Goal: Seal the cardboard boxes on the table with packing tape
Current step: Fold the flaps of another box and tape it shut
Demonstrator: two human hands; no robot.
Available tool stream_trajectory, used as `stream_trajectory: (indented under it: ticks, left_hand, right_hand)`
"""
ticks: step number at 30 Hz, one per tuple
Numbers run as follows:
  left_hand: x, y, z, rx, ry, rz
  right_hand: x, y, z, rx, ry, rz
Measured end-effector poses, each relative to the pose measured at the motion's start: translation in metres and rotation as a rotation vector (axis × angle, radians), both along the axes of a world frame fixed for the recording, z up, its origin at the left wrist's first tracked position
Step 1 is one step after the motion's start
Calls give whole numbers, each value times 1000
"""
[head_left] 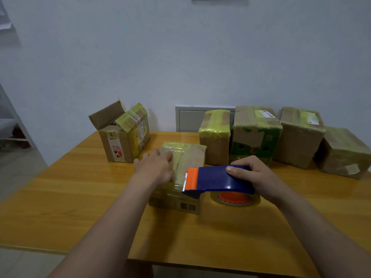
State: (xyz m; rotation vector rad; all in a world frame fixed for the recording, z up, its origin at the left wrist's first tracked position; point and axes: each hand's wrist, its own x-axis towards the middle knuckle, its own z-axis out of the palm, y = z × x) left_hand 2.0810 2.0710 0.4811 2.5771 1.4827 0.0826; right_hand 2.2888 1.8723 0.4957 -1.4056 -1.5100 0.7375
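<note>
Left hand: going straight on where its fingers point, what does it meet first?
Probably the open box at back left. The left hand lies on the taped box, fingers aimed roughly that way; depth unclear.

Soft, even indoor light, fairly dim, gives the wall (pixel 180 57) a cool bluish-grey cast and leaves no hard shadows. The glossy worktop (pixel 80 197) carries a pale sheen beyond the left hand (pixel 154 169) and only faint, diffuse shade under the box (pixel 170 201) that hand presses. Small bright glints sit on the tape dispenser (pixel 216 177) beside the right hand (pixel 251 175). The left hand's fingers are smeared by motion blur; the right hand is sharper. Wide-angle stretch bows the worktop edges and lengthens both forearms toward the lower corners.
</note>
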Motion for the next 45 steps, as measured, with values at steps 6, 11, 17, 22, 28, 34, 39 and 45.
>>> stream_trajectory:
  ticks: [6, 11, 17, 22, 28, 34, 39, 45]
  left_hand:
    - [5, -2, -17, -78, -54, -36]
    - [7, 1, -18, -72, -12, -20]
    - [8, -1, -16, -67, -2, -14]
    - [8, 3, -19, -66, -5, -23]
    - [8, 5, -21, -63, -1, -22]
    - [9, 7, -21, -63, -6, -14]
    - [8, 8, -23, -59, -6, -22]
    - [10, 7, -24, -39, 16, -15]
  right_hand:
    - [5, -6, 2, -10, -4, 17]
    - [23, -20, 1, -13, 40, -18]
    - [26, -24, -7, -22, 67, -28]
    - [31, -24, -7, -4, 78, -16]
    - [34, -29, -5, -14, 76, -17]
    - [33, -32, -8, -43, 109, -35]
    - [37, -37, -13, -40, 137, -77]
    - [35, -35, -7, -55, -12, -129]
